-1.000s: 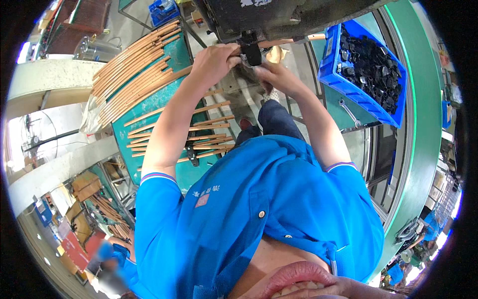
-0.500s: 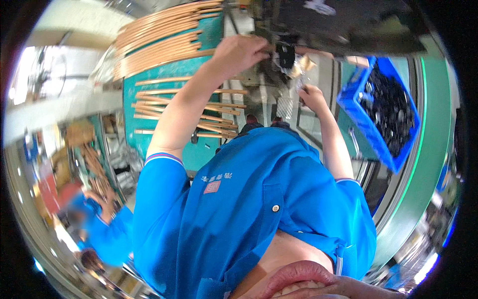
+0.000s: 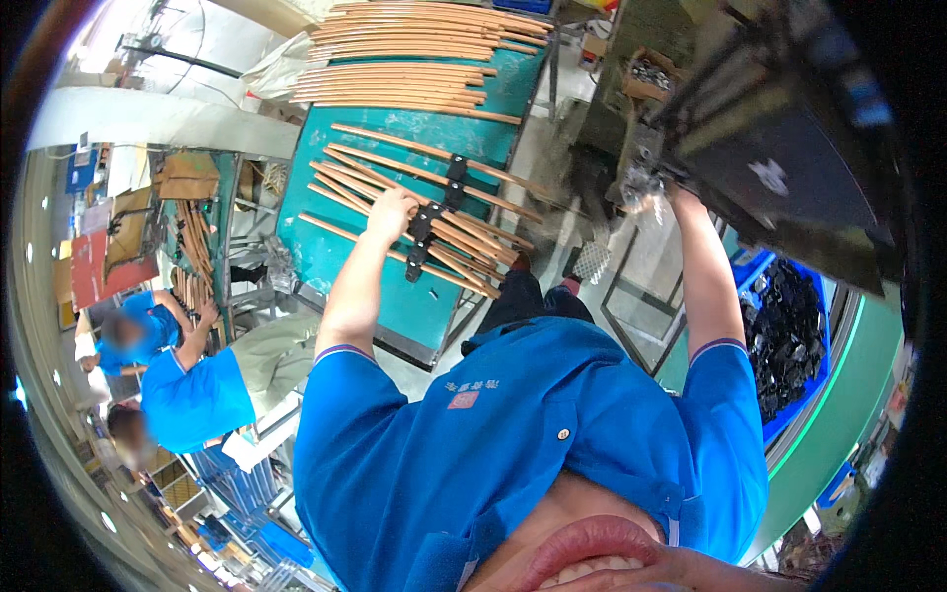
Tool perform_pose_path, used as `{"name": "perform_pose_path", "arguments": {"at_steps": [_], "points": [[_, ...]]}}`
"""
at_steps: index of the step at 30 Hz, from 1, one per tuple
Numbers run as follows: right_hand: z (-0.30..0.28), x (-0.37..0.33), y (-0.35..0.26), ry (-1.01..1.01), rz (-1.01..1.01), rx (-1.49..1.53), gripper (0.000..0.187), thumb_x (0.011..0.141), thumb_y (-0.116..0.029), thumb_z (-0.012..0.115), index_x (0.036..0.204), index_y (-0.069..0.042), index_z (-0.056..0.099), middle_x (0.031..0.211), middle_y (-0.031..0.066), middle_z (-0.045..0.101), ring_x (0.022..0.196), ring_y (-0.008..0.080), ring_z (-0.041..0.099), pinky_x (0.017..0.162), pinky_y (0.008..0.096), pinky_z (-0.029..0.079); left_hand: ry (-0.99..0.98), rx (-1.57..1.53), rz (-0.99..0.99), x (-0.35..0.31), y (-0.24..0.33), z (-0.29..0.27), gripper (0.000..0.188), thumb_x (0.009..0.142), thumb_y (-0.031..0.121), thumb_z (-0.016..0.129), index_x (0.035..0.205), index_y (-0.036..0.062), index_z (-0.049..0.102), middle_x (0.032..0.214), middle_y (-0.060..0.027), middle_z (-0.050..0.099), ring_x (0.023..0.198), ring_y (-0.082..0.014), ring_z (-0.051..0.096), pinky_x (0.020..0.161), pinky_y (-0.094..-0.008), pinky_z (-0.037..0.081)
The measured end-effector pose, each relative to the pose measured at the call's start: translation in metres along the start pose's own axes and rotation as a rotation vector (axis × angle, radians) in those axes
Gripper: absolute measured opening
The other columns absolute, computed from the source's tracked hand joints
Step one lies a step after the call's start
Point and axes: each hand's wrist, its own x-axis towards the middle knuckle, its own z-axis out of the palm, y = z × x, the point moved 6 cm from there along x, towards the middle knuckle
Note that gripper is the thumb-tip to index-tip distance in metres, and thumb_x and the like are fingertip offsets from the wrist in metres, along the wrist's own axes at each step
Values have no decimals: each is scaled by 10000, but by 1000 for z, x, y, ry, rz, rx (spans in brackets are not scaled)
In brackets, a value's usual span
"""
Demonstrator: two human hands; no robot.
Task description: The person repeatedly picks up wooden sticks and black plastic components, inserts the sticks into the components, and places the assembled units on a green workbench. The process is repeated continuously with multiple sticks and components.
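Over the green table, my left hand (image 3: 393,213) is closed around a wooden stick at the end of a black bracket (image 3: 424,235). That bracket lies across several wooden sticks (image 3: 464,237). A second black bracket (image 3: 456,182) sits across the sticks just beyond. My right hand (image 3: 683,200) is raised to the dark machine (image 3: 643,163); its fingers are mostly hidden there, so what they hold cannot be seen.
Rows of wooden sticks (image 3: 414,44) cover the far part of the green table (image 3: 335,227). A blue crate (image 3: 825,355) of black parts (image 3: 784,335) stands at my right. A box of small metal parts (image 3: 651,74) is beyond the machine. Two co-workers (image 3: 197,395) are at left.
My left hand has gone from the machine to the sticks on the table. My right hand has moved right, against the machine. Two black brackets now show on the sticks; the view has shifted.
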Motion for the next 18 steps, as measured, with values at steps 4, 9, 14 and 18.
{"name": "perform_pose_path", "arguments": {"at_steps": [4, 9, 14, 18], "points": [[26, -1, 16, -139, 86, -31, 284, 897, -291, 632, 1026, -42, 675, 928, 140, 685, 821, 280, 655, 732, 365, 514, 321, -113, 45, 33, -5, -9, 318, 669, 47, 652, 985, 60, 687, 1105, -135, 648, 1078, -330, 588, 925, -432, 486], [35, -11, 31, -266, 176, -68, 264, 898, -282, 641, 1030, -54, 668, 941, 118, 678, 829, 258, 643, 715, 350, 505, 294, -107, -97, 123, -24, 26, 328, 845, 275, 667, 1085, 53, 652, 1203, -148, 620, 1154, -315, 559, 1042, -502, 407], [37, -10, 40, -287, 256, -52, 247, 899, -272, 650, 1035, -66, 660, 954, 95, 672, 836, 236, 631, 698, 334, 497, 290, -158, -76, 89, -43, 45, 360, 857, 321, 667, 1095, 51, 646, 1092, -146, 588, 1117, -326, 542, 1069, -542, 370], [14, -13, 39, -65, 364, 188, 234, 900, -265, 658, 1038, -76, 654, 964, 77, 667, 842, 218, 621, 684, 321, 490, 263, -213, -78, 74, -57, 54, 293, 856, 297, 663, 1043, 73, 681, 1085, -131, 596, 1104, -320, 542, 1078, -532, 358]]}}
